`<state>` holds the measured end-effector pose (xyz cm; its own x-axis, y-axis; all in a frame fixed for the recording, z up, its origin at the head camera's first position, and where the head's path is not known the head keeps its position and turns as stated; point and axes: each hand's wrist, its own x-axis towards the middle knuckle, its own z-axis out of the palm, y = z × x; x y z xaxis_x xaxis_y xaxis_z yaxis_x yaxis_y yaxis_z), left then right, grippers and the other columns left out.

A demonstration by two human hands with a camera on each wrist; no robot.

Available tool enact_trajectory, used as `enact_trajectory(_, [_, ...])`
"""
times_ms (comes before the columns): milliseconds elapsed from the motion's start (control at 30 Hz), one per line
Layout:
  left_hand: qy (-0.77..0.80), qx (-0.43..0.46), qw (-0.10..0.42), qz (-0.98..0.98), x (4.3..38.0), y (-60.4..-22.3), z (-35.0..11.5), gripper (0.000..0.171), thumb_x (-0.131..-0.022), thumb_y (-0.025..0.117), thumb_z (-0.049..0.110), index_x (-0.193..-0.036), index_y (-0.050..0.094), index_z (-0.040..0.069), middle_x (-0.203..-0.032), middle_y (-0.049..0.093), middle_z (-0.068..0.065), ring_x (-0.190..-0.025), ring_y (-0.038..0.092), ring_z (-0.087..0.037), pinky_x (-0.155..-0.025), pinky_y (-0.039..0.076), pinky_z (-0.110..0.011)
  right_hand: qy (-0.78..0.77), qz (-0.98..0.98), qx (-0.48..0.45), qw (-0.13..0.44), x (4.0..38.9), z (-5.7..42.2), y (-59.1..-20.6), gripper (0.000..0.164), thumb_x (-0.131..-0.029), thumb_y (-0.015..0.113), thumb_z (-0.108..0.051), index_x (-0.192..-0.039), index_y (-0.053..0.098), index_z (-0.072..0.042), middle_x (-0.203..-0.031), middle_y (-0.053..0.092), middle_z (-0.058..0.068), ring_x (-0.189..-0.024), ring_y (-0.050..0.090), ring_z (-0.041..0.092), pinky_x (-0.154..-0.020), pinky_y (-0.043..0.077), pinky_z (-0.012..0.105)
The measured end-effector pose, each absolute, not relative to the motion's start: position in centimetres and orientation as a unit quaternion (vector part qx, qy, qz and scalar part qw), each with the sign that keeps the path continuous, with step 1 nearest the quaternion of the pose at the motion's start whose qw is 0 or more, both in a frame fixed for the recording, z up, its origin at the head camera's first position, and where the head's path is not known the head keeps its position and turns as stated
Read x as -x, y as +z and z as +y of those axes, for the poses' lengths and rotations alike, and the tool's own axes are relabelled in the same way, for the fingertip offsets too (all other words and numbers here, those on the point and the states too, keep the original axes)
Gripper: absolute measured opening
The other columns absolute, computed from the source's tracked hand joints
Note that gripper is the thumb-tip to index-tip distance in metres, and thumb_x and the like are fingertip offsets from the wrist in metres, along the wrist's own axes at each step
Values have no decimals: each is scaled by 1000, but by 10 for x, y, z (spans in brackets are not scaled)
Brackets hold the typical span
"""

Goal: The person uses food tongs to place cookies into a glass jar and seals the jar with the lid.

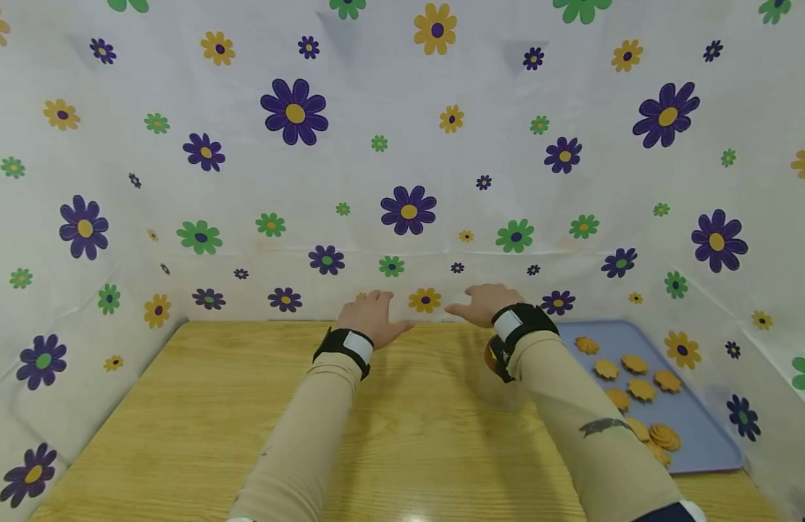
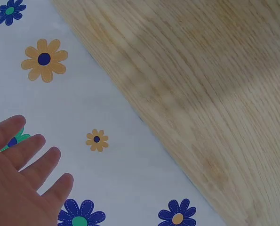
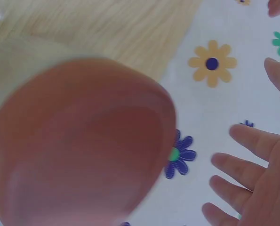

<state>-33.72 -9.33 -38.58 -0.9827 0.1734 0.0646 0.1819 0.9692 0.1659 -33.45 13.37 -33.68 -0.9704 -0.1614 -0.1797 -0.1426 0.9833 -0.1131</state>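
Note:
My left hand [image 1: 366, 317] is held out over the far part of the wooden table [image 1: 245, 420], holding nothing. Its spread fingers show in the left wrist view against the flowered cloth. To its right, my right hand [image 1: 487, 304] reaches forward the same way, fingers extended and nothing in them. Under the right wrist stands a clear container with a brown, rounded top [image 1: 490, 355], partly hidden by the wristband and sleeve. Close and blurred, that reddish-brown top [image 3: 88, 146] fills much of the right wrist view, apart from the fingers.
On the right lies a bluish-purple tray [image 1: 708, 442] with several shell-edged and swirled cookies [image 1: 641, 391], partly behind my right sleeve. A white cloth with printed flowers [image 1: 409, 130] rises behind the table and along both sides. Black bands wrap both wrists.

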Motion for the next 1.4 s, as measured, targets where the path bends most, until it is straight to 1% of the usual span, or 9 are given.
enact_trajectory(200, [-94, 90, 30, -991, 339, -383, -91, 82, -91, 57, 67, -149, 47, 10, -150, 50, -14, -131, 53, -36, -108, 44, -51, -75, 985, 115, 107, 335, 140, -318, 75, -100, 41, -61, -148, 48, -4, -150, 49, 18, -138, 46, 38, -114, 37, 53])
enact_trajectory(367, [-144, 127, 28, -981, 333, -372, -74, 80, -93, 57, 64, -151, 43, 12, -153, 47, -12, -132, 53, -35, -105, 47, -50, -100, 982, 127, 93, 333, 151, -303, 73, -99, 42, -61, -146, 51, -6, -141, 58, 19, -129, 55, 38, -109, 42, 55])
enact_trajectory(433, [-165, 145, 31, -975, 330, -367, -67, 79, -93, 57, 62, -152, 42, 12, -153, 46, -11, -135, 50, -34, -107, 46, -50, -108, 981, 137, 81, 331, 156, -296, 71, -100, 43, -60, -145, 52, -6, -138, 60, 20, -126, 57, 38, -107, 44, 55])
enact_trajectory(767, [-264, 190, 38, -945, 315, -345, -48, 78, -95, 53, 63, -156, 35, 18, -158, 40, -6, -145, 40, -27, -117, 35, -47, -126, 974, 189, 25, 306, 192, -260, 65, -99, 52, -54, -146, 51, -8, -145, 53, 20, -128, 55, 41, -102, 46, 58])
enact_trajectory(900, [-274, 224, 35, -935, 304, -341, -41, 79, -96, 53, 62, -157, 32, 18, -159, 38, -5, -146, 38, -25, -118, 34, -45, -125, 972, 198, 29, 290, 214, -251, 64, -99, 56, -51, -144, 52, -6, -141, 55, 24, -123, 58, 42, -97, 50, 58])
enact_trajectory(1033, [-259, 258, 32, -930, 295, -345, -34, 81, -96, 54, 62, -158, 29, 17, -159, 38, -4, -146, 38, -24, -118, 34, -43, -119, 967, 216, 60, 277, 241, -257, 63, -96, 63, -42, -143, 51, -2, -135, 58, 28, -118, 61, 42, -92, 53, 57])
enact_trajectory(1133, [-256, 270, 27, -928, 290, -354, -28, 83, -95, 54, 63, -159, 28, 16, -159, 38, -4, -145, 39, -24, -118, 35, -42, -120, 963, 219, 101, 272, 258, -271, 71, -91, 71, -37, -146, 46, 0, -135, 57, 30, -117, 60, 45, -90, 54, 56])
enact_trajectory(1267, [-285, 268, 4, -920, 281, -374, -16, 93, -91, 57, 67, -160, 23, 15, -161, 35, -5, -145, 39, -24, -116, 37, -42, -154, 956, 201, 149, 264, 269, -301, 91, -81, 82, -31, -153, 34, 0, -144, 46, 34, -121, 56, 51, -84, 57, 52])
enact_trajectory(1400, [-327, 268, -27, -906, 272, -397, -2, 105, -84, 68, 66, -160, 20, 12, -162, 33, -7, -145, 39, -26, -115, 38, -43, -219, 944, 185, 164, 251, 270, -328, 109, -76, 87, -26, -158, 19, -2, -150, 35, 37, -124, 52, 54, -79, 59, 46])
